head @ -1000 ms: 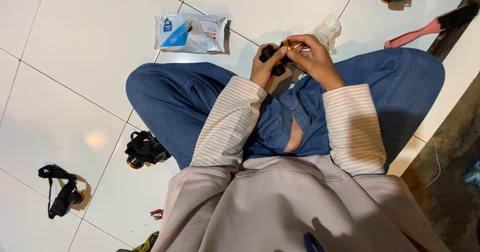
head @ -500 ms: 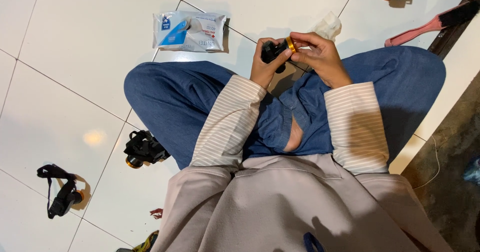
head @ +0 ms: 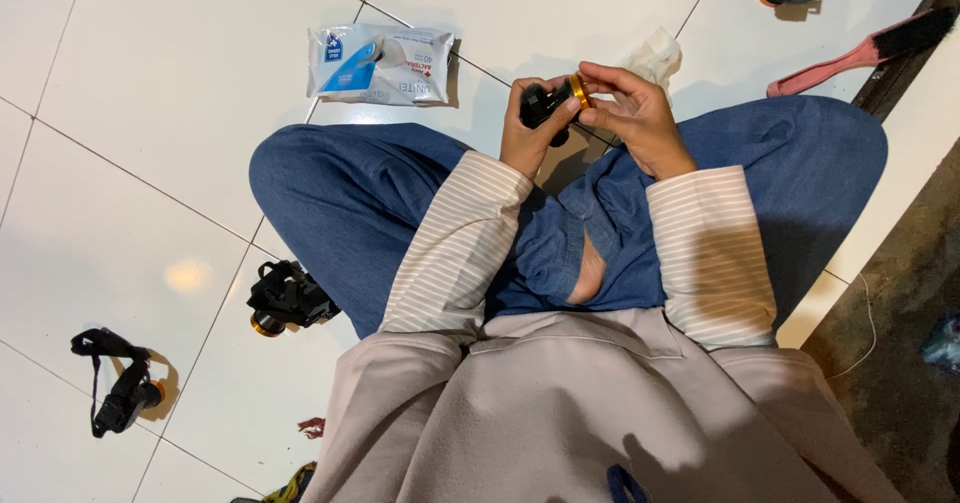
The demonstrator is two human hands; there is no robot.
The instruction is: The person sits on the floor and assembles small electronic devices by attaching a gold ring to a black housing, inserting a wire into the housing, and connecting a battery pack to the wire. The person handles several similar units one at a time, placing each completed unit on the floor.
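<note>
Holding a small black headlamp (head: 545, 106) with a gold ring between both hands, above the crossed legs.

The lamp body is clasped in the left hand (head: 528, 135), whose grip is closed around it, while the gold ring at its front is pinched by the fingertips (head: 590, 91) of the right hand (head: 632, 123), closed on that end. The step is judged best done with the body kept steady in the left grip and only the ring worked lightly, so that nothing slips onto the tiled floor (head: 180, 93). Just beyond the hands a crumpled white tissue (head: 655, 55) is seen, and farther left a pack of wipes (head: 380, 63). Two more strapped headlamps (head: 285, 298) (head: 118, 393) are left on the floor by the left knee, and a pink brush (head: 860, 53) lies well apart at the upper right.
</note>
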